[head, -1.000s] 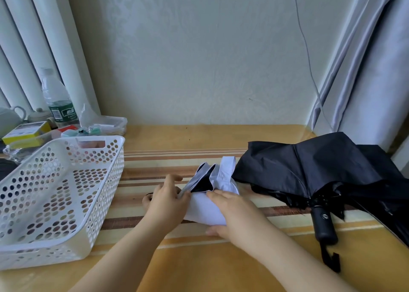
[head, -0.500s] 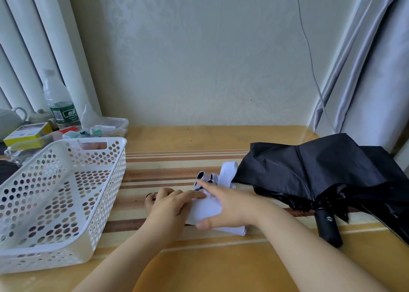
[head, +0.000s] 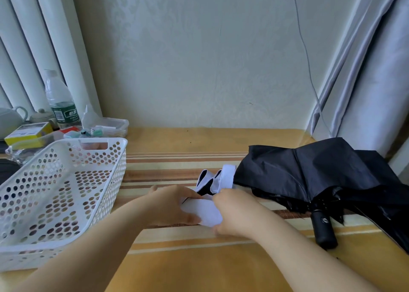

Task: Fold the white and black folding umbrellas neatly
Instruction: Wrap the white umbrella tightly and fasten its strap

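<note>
Both hands had drawn closer round the white umbrella (head: 207,212) since half a second before: the right hand (head: 238,214), which had lain flat over the bundle with a finger stretched left, now curled at the bundle's right end, and the left hand (head: 174,205) had slid in to cup its left end from the side. Each hand gripped the white bundle, thumbs low at its near edge, so the two hands were close together with only the folded cloth showing between them. The bundle sat on the striped tabletop (head: 199,258), roughly at its middle. Behind the hands, loose white flaps with dark lining stood up from the bundle, and the far flap touched the edge of the black umbrella (head: 309,176).

The black umbrella lay unfolded in a heap at the right of the tabletop, its canopy slack and its handle (head: 323,231) pointing toward the near edge. At the left stood a white perforated basket (head: 66,194), well apart from the hands. Beyond the basket were a water bottle (head: 60,101), a yellow box (head: 28,133), a clear lidded tub (head: 110,125) and a pale teapot (head: 8,120) at the frame's edge. Curtains (head: 376,70) hung at the far right, beside the pale wall.
</note>
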Available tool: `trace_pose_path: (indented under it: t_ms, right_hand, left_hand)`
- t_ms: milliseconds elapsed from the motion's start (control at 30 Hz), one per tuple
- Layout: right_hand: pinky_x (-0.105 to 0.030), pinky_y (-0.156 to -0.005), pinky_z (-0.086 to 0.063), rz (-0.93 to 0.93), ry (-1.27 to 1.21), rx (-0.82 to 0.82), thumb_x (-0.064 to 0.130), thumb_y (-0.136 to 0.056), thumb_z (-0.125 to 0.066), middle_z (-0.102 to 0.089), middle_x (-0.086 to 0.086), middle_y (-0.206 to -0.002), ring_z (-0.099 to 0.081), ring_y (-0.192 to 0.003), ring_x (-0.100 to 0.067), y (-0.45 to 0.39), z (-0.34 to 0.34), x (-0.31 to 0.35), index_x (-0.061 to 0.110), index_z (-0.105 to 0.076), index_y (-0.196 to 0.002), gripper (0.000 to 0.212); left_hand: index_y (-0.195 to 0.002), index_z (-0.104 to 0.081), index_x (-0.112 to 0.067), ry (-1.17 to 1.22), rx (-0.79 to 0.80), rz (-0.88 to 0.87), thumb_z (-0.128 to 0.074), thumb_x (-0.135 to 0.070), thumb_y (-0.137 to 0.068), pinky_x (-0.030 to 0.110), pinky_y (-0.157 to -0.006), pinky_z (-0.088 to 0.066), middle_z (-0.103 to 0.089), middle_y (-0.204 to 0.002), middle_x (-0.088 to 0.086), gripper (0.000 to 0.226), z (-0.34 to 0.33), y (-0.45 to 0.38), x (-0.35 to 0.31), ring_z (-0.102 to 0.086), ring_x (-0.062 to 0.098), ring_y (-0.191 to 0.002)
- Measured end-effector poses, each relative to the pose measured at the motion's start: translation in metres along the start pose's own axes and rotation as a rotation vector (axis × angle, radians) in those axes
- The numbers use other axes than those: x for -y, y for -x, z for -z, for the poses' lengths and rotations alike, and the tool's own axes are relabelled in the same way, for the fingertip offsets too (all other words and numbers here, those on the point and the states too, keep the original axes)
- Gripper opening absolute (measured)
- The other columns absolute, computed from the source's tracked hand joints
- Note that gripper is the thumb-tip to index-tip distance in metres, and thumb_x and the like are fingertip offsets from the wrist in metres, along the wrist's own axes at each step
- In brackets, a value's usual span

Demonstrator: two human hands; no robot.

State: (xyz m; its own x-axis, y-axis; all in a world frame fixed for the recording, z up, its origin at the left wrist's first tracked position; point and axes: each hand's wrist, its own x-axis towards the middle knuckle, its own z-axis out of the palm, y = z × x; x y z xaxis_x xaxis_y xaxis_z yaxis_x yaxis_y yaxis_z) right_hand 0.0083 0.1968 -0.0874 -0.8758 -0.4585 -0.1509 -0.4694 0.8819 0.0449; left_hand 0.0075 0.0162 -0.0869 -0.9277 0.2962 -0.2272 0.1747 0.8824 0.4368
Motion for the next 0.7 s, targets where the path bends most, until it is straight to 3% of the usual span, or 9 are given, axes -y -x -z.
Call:
trace_pose_path:
  t_ms: [133, 233, 333, 467, 567, 633, 700]
  right_hand:
    - [-0.027, -0.047, -0.023, -0.021, 0.028, -0.100, 0.020, -0.079, -0.055, -0.041, 0.000, -0.072, -0.044, -0.070, -0.025, -0.003, -0.008, 0.001, 0.016, -0.048, -0.083, 0.009]
    - [-0.029, -0.056, -0.033, -0.022, -0.001, -0.160, 0.025, -0.079, -0.056, -0.057, -0.001, -0.091, -0.054, -0.085, -0.028, -0.001, -0.016, -0.002, 0.021, -0.055, -0.103, 0.025]
    - [-0.030, -0.066, -0.037, -0.021, -0.140, -0.188, 0.033, -0.077, -0.057, -0.057, 0.007, -0.107, -0.056, -0.099, -0.021, 0.009, -0.018, -0.014, 0.029, -0.052, -0.113, 0.036]
    - [-0.031, -0.064, -0.041, -0.003, -0.179, -0.215, 0.029, -0.076, -0.055, -0.060, 0.006, -0.095, -0.053, -0.084, -0.019, 0.018, -0.006, -0.019, 0.027, -0.054, -0.103, 0.026]
    - [-0.029, -0.062, -0.041, 0.048, -0.151, -0.216, 0.030, -0.077, -0.057, -0.062, 0.007, -0.090, -0.051, -0.074, -0.009, 0.022, 0.025, -0.015, 0.029, -0.055, -0.098, 0.022]
    - [-0.027, -0.064, -0.047, 0.061, -0.252, -0.197, 0.033, -0.071, -0.066, -0.062, 0.012, -0.092, -0.052, -0.075, -0.003, 0.027, 0.052, -0.014, 0.041, -0.053, -0.105, 0.037]
    - [-0.029, -0.068, -0.050, 0.050, -0.405, -0.157, 0.032, -0.065, -0.073, -0.060, 0.012, -0.093, -0.055, -0.077, -0.007, 0.033, 0.076, -0.020, 0.050, -0.048, -0.106, 0.052]
  left_hand:
    - [-0.120, -0.054, -0.040, -0.261, 0.085, -0.034, -0.070, -0.043, -0.076, 0.041, -0.104, -0.016, -0.063, -0.107, -0.017, 0.048, 0.000, -0.016, -0.017, -0.054, 0.011, -0.103]
    - [-0.112, -0.056, -0.035, -0.388, -0.008, -0.076, -0.067, -0.043, -0.077, 0.035, -0.098, -0.024, -0.064, -0.104, -0.013, 0.038, -0.014, -0.020, -0.021, -0.056, 0.014, -0.102]
    - [-0.109, -0.057, -0.034, -0.355, -0.111, -0.099, -0.058, -0.044, -0.081, 0.038, -0.106, -0.023, -0.064, -0.103, -0.011, 0.030, -0.021, -0.013, -0.011, -0.054, 0.015, -0.105]
    - [-0.111, -0.056, -0.035, -0.410, -0.180, -0.071, -0.056, -0.052, -0.081, 0.045, -0.111, -0.019, -0.058, -0.107, -0.009, 0.034, -0.012, 0.003, -0.018, -0.049, 0.017, -0.112]
    - [-0.112, -0.056, -0.038, -0.507, -0.243, -0.120, -0.061, -0.055, -0.073, 0.046, -0.111, -0.018, -0.036, -0.115, -0.006, 0.043, 0.014, 0.012, -0.031, -0.035, 0.017, -0.117]
    - [-0.105, -0.060, -0.033, -0.544, -0.256, -0.182, -0.066, -0.047, -0.069, 0.036, -0.103, -0.032, -0.038, -0.118, -0.008, 0.039, 0.035, 0.018, -0.043, -0.039, 0.015, -0.110]
    - [-0.090, -0.060, -0.026, -0.335, -0.165, -0.161, -0.070, -0.033, -0.068, 0.029, -0.071, -0.049, -0.059, -0.097, -0.005, 0.024, 0.055, 0.025, -0.052, -0.058, 0.016, -0.082]
